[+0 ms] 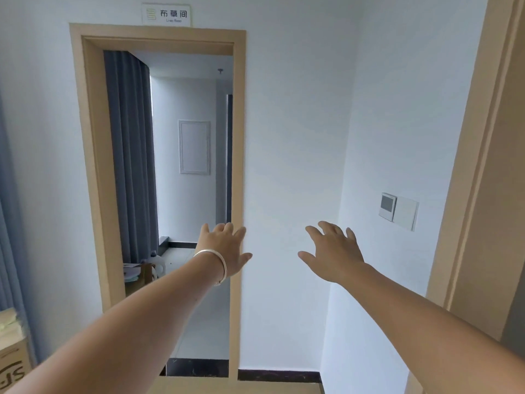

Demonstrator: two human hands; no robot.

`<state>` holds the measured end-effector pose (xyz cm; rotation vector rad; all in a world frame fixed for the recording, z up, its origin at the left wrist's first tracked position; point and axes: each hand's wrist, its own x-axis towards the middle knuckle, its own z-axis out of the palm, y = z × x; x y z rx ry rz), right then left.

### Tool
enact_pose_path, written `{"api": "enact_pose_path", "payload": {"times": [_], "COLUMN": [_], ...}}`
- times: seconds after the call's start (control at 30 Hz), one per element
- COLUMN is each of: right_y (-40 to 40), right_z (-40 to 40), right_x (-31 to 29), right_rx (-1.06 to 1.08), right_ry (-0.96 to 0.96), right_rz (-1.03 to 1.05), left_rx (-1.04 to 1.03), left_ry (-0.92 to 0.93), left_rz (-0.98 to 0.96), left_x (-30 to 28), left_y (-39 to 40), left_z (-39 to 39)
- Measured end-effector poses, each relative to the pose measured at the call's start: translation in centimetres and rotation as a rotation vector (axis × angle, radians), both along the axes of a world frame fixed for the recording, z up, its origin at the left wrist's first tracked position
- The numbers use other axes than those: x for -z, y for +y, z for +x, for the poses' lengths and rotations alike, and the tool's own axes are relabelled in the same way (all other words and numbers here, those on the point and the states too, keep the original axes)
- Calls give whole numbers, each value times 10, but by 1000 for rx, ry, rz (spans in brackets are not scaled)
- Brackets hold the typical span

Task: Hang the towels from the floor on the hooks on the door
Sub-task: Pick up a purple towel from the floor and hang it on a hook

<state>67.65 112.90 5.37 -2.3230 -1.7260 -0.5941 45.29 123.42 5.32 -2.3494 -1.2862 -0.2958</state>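
Reaching forward, your left hand (pixel 224 248) is spread and empty, bracelet (pixel 213 263) at the wrist, over the right jamb of the door frame (pixel 237 166) | right hand (pixel 332 251) spread, empty, before the white wall (pixel 292 137) | towels, hooks: not visible | wall switch panel (pixel 399 211) far right

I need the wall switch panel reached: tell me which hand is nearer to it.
Right. The right hand hovers open, left of and below the switch panel; the left hand is farther left, by the doorway frame.
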Motion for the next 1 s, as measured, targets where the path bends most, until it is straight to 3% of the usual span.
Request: {"api": "enact_pose_path", "payload": {"times": [0.3,0.57,0.77,1.0], "right_y": [165,301,437,598], "right_z": [45,65,42,-36], "right_x": [-17,2,18,19], "right_rx": [22,-40,-243,-577], "right_ry": [-14,-12,-48,-60], "right_rz": [11,-25,-29,-9], "left_rx": [34,-36,-208,-573], "left_ry": [-70,-35,-27,-34], "left_rz": [-6,-33,-48,-50], "left_x": [-7,14,35,38], "left_y": [174,289,381,460], "left_z": [46,53,17,-71]}}
